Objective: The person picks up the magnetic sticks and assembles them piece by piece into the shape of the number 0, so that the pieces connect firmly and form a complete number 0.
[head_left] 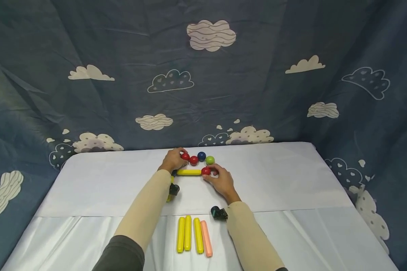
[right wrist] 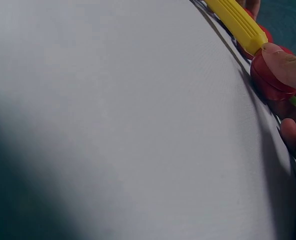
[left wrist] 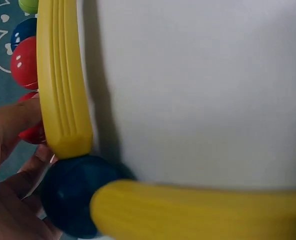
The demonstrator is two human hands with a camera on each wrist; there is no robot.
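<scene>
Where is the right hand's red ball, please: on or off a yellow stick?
On: the red ball abuts the yellow stick; firmness unclear.

White-covered table (head_left: 274, 180) – line across it, creased on the near side. Near side: three yellow sticks (head_left: 188, 233), pink stick (head_left: 206, 238) just right of them. Toward far edge – two red balls (head_left: 194, 160), blue ball (head_left: 201, 156), green ball (head_left: 210, 160). Just nearer: yellow bar (head_left: 188, 172), red end ball (head_left: 205, 171) at right, dark corner ball (left wrist: 80, 195) at left, second bar (left wrist: 208, 212) off that.
</scene>
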